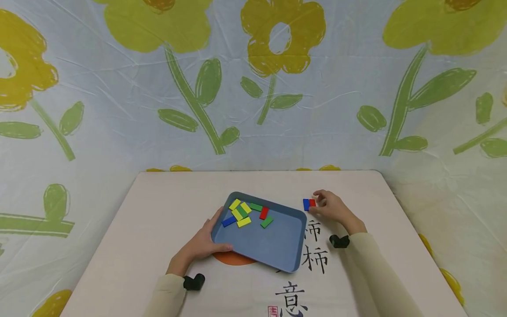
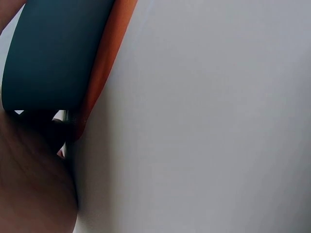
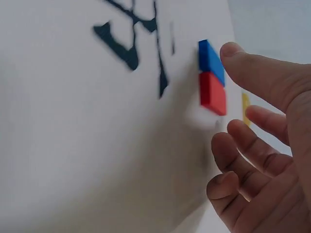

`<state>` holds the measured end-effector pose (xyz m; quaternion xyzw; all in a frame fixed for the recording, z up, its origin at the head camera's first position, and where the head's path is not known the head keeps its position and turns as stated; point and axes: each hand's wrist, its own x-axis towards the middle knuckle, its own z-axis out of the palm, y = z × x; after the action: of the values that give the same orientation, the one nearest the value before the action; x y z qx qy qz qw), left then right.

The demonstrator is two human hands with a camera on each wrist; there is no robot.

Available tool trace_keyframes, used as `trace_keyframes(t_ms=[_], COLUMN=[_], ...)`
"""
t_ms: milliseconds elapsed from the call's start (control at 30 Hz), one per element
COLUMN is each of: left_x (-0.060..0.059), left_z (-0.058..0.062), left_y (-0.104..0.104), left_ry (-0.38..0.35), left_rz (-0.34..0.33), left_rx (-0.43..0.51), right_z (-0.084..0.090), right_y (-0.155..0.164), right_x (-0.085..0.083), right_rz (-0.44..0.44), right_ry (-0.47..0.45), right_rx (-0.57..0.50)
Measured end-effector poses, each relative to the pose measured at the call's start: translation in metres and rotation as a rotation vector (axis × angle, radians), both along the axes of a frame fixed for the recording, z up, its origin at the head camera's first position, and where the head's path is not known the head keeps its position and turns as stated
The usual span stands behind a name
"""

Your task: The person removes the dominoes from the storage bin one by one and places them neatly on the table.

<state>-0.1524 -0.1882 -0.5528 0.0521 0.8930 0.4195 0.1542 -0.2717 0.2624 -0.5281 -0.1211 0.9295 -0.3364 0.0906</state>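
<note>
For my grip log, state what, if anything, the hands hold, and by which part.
Left hand: the tray, by its near left corner. Right hand: nothing.

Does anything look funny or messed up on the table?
I see nothing spilled or broken. The blue tray sits crooked on the table, with the left hand gripping it. One blue block and one red block lie outside it, near the right hand, which looks odd because the other blocks are scattered inside.
</note>
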Motion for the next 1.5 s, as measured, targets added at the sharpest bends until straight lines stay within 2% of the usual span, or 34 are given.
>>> trace_keyframes(t_ms=[300,567,733,933,1233,1500], left_x=[-0.002,-0.002,-0.001,-0.001,0.000,0.000], left_z=[-0.002,-0.002,-0.002,-0.003,-0.003,-0.003], left_y=[-0.002,-0.002,-0.003,-0.003,-0.001,0.000], left_ry=[0.002,0.005,0.000,0.005,-0.003,-0.005], left_rz=[0.002,0.001,0.006,0.003,0.010,0.011], left_rx=[-0.009,-0.009,-0.007,-0.007,-0.013,0.002], right_z=[0.016,0.038,0.045,0.038,0.025,0.021], right_y=[-0.015,-0.048,-0.073,-0.102,-0.127,-0.144], right_x=[-0.004,0.004,0.013,0.024,0.027,0.032], right_rz=[0.065,0.147,0.238,0.319,0.385,0.430], right_ry=[0.036,0.067,0.036,-0.032,-0.097,-0.112], right_rx=[-0.068,-0.102,-0.081,-0.040,0.091,0.074])
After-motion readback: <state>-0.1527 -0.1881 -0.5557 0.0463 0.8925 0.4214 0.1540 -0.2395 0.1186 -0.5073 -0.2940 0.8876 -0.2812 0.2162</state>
